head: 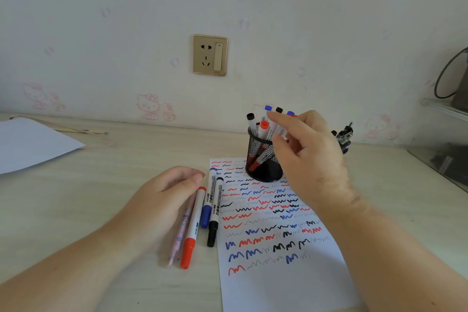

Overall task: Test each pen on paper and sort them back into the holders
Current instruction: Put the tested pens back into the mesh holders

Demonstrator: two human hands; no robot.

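Observation:
A black mesh holder (263, 159) stands on the far end of a white sheet (276, 284) covered in red, blue and black squiggles. Several capped markers (264, 126) stick up from it. My right hand (309, 159) hovers just right of the holder, fingers spread and relaxed over the marker tops, holding nothing. Left of the sheet lie a red marker (193, 228), a blue marker (209, 197), a black marker (215, 213) and a pale pink pen (181, 230), side by side. My left hand (164, 197) rests on the desk with loosely curled fingers beside the red marker's top.
Another white sheet (30, 144) lies at the far left, with thin sticks (76, 129) behind it. A small black clip-like gadget (343, 135) sits behind my right hand. A glass shelf edge (440, 157) juts in at the right. A wall socket (210, 55) is above.

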